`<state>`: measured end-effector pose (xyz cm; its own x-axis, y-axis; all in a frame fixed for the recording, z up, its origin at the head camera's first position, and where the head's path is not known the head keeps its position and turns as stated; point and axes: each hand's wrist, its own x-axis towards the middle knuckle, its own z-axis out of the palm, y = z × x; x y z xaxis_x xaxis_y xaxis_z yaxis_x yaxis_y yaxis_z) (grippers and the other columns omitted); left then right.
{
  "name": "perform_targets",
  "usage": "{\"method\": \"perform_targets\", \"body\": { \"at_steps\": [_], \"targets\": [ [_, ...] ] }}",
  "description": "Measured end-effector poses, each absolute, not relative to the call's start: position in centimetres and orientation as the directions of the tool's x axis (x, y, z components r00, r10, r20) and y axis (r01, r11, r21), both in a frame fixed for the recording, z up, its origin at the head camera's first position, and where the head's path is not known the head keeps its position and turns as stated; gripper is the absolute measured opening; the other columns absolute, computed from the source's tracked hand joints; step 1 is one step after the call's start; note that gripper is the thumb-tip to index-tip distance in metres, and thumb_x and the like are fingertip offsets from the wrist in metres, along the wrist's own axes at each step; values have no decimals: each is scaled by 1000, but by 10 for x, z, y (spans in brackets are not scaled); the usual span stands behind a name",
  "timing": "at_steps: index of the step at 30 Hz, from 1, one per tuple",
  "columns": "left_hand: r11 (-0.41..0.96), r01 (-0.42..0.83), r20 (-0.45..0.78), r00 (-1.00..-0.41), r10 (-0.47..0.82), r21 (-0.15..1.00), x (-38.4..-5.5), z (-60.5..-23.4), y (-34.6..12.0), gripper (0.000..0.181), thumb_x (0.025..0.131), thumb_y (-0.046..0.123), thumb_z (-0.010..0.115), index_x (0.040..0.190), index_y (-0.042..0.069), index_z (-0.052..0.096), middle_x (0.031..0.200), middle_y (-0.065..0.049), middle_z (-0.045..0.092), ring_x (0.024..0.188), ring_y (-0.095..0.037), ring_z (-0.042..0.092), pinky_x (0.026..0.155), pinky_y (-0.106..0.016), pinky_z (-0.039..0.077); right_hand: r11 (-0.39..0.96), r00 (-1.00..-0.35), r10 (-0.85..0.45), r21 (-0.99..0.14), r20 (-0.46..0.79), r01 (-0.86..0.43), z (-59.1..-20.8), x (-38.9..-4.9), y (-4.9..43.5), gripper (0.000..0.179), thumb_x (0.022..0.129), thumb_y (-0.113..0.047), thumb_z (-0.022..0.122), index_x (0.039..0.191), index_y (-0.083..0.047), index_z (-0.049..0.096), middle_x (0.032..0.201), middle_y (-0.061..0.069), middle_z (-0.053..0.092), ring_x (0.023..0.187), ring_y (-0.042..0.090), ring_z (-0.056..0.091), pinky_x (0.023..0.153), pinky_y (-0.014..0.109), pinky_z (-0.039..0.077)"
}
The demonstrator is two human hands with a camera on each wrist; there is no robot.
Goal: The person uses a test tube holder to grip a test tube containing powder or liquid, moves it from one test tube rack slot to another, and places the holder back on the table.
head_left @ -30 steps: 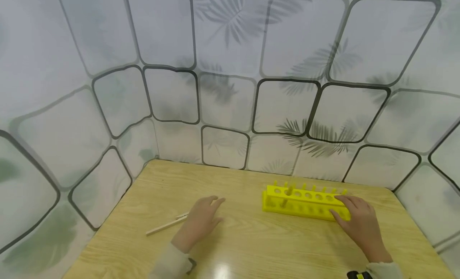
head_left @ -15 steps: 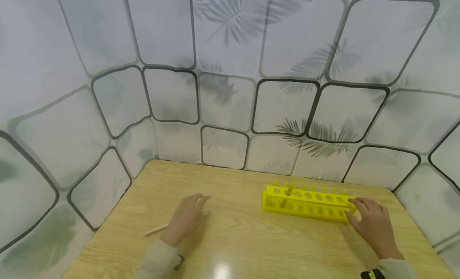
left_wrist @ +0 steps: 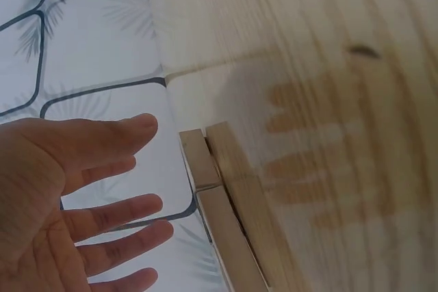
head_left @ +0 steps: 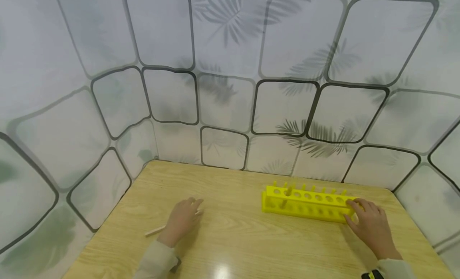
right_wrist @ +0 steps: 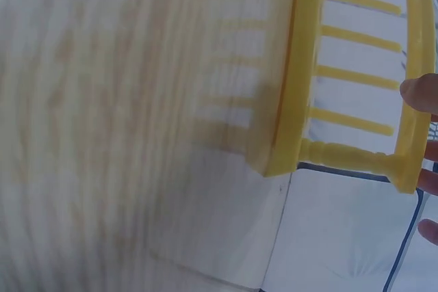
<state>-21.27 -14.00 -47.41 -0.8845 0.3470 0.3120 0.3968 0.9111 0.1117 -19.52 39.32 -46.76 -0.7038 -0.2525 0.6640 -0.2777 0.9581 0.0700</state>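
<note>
My left hand (head_left: 181,221) hovers over the left part of the table with fingers extended and spread, holding nothing. In the left wrist view, wooden sticks (left_wrist: 233,237) lie side by side just past its fingertips. From above, one end of a wooden stick (head_left: 155,231) shows by the wrist; the hand hides much of the rest. My right hand (head_left: 371,227) is at the right end of a yellow test tube rack (head_left: 305,207), thumb in front and fingers over the top. The right wrist view puts the thumb (right_wrist: 419,94) against the rack's upper plate.
A brownish-yellow tube-like piece (head_left: 286,197) stands tilted in a hole near the rack's left end. Several pegs rise along its back edge. The wood-grain table (head_left: 244,239) meets a patterned curtain-like wall (head_left: 223,147) behind and at the sides.
My left hand has moved left and slightly down, now covering more of the sticks. My right hand has slid right along the rack to its end. The rack has stayed put.
</note>
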Motion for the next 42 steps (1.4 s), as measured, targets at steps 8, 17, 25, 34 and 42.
{"method": "perform_targets", "body": {
  "at_steps": [8,17,25,34,42],
  "targets": [
    [927,350,238,-919,314,131,-211,-474,-143,53,70,16,79,117,6,59,103,-13,63,90,-29,62,80,-43,51,952,-752,-296,113,589,-286,-465,-199,400,90,83,-74,3,103,-10,63,97,19,55,83,40,54,67,61,41],
    [930,348,250,-917,311,120,-209,-474,-143,49,70,14,79,115,7,60,97,-10,63,82,-26,61,72,-39,51,936,-760,-348,168,548,-308,-463,-197,396,86,83,-73,2,111,-17,61,102,19,54,84,40,54,66,59,41],
    [933,329,239,-927,290,144,-209,-474,-143,43,70,10,78,110,8,61,92,-11,64,73,-25,60,63,-36,50,934,-769,-354,154,531,-324,-460,-193,398,88,81,-73,1,111,-15,60,100,17,55,84,38,54,68,59,42],
    [943,311,288,-920,267,116,-209,-475,-143,20,73,4,72,89,7,61,73,-7,59,56,-18,51,48,-28,41,949,-770,-309,135,558,-283,-463,-192,402,93,84,-71,-1,108,-7,63,98,18,55,83,39,54,65,59,42],
    [969,239,241,-945,220,55,-208,-476,-146,9,82,7,67,86,5,59,69,-8,56,53,-18,50,46,-28,41,951,-774,-303,133,556,-278,-469,-194,405,93,83,-72,-1,110,-7,60,99,19,52,82,41,51,60,57,43]
  ]
}}
